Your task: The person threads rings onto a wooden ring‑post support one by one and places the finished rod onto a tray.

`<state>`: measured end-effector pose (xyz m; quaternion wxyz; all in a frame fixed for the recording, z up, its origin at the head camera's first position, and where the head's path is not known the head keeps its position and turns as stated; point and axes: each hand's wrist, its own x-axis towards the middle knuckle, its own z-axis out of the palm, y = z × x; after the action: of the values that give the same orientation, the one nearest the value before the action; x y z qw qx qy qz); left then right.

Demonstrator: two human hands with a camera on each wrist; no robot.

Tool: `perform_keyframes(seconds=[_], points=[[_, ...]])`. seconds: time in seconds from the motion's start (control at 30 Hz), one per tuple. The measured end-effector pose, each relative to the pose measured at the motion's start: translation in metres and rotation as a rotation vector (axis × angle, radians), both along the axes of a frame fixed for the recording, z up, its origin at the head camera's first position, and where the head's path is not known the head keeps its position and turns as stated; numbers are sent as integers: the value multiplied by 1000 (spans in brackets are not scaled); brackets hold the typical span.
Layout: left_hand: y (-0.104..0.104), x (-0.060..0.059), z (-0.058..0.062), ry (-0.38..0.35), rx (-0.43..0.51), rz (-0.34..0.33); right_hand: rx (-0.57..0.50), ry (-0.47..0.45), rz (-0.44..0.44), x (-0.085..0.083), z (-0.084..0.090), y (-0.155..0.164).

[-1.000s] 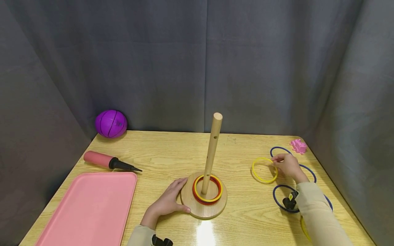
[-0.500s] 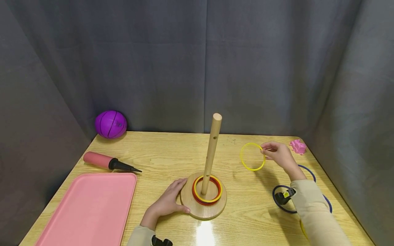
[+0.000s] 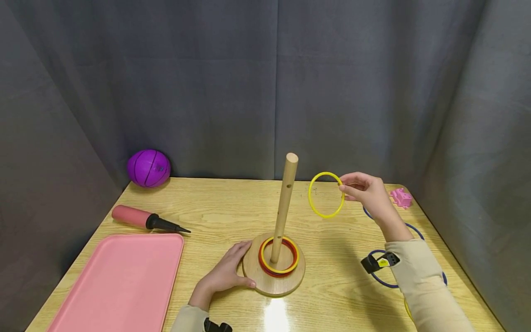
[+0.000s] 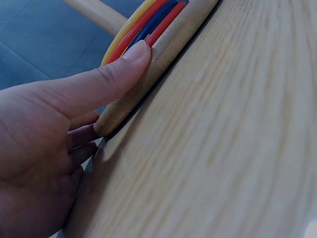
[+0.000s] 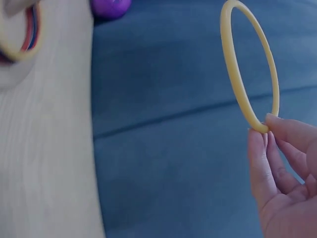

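The right hand [image 3: 367,193] is pinching a yellow ring [image 3: 326,195] by its rim between thumb and fingertips [image 5: 265,148], holding it in the air at about 3 o'clock of the wooden peg [image 3: 284,207], near the peg's top and apart from it. The peg is standing upright on a round wooden base [image 3: 274,272], and rings are lying stacked around its foot: a yellow one on top, red beneath, with blue showing in the left wrist view. The left hand [image 3: 226,274] is resting against the base at its 9 o'clock edge, fingers straight, the thumb [image 4: 99,84] lying on the rim. Blue rings [image 3: 415,230] are lying on the wooden table [image 3: 215,212] beneath the right forearm. A pink tray [image 3: 120,281] is sitting at 8 o'clock, holding nothing visible. A pink-handled pump [image 3: 145,219] and a purple ball [image 3: 148,167] are lying toward 10 o'clock, a small pink toy [image 3: 401,197] at 2 o'clock. Grey curtain [image 3: 265,83] is enclosing the table.
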<state>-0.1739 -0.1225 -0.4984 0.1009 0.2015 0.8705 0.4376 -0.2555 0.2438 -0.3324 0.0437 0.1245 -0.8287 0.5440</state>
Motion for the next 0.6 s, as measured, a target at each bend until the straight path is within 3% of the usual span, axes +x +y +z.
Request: perform_keyframes(seconds=[0.27, 0.6], points=[[0, 0, -2, 1, 3, 1, -251, 44, 82, 18, 28, -21], [0, -1, -2, 3, 0, -4, -508, 31, 163, 33, 52, -47]])
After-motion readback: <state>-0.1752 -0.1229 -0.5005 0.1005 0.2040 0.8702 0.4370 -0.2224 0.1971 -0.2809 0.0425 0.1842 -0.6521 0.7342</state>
